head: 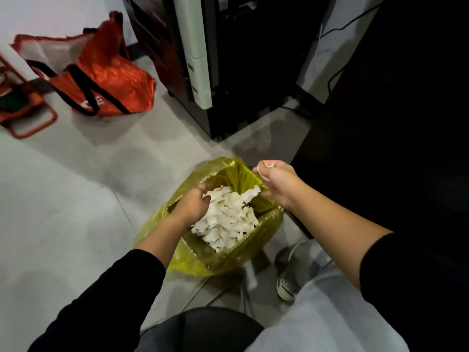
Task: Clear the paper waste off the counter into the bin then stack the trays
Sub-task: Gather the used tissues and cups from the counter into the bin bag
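A bin lined with a yellow plastic bag [223, 260] stands on the floor below me, filled with white paper scraps [228, 219]. My left hand [193, 201] reaches into the bag's left side, fingers curled against the paper pile. My right hand [276, 181] hovers over the bag's right rim, closed on a small bit of white paper [264, 168] that shows between its fingers. No trays or counter are in view.
An orange shopping bag [101, 80] stands on the grey floor at upper left beside an orange frame [30, 123]. A dark cabinet with a white panel [200, 67] rises behind the bin. My shoe [289, 275] rests right of the bin; a dark stool seat [203, 326] is below.
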